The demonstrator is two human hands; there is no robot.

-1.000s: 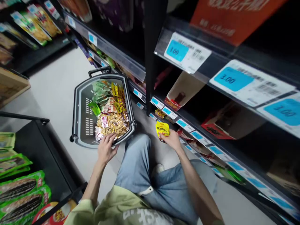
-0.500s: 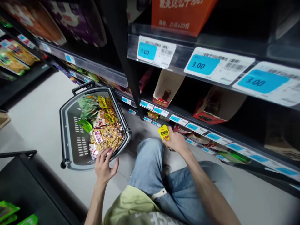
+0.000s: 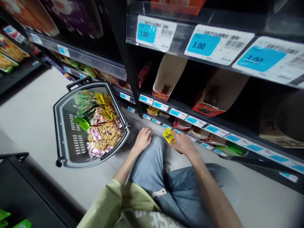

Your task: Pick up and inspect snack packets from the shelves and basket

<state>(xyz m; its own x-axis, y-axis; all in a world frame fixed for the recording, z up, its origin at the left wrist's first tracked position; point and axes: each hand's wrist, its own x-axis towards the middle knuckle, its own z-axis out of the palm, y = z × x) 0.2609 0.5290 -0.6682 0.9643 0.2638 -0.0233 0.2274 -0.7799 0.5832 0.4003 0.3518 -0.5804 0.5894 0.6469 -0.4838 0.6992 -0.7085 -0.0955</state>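
Packet [image 3: 169,135] in right hand [image 3: 182,143], left [image 3: 142,138] loose

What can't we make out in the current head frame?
All in the head view:
- Yellow packet: right edge hidden by the right hand.
- Basket: whatever lies under the top packs is covered by them.
- Orange box: upper part cut off by the top edge.
- Lower shelf labels: print too small.
- Green packs: cut off by the bottom edge.
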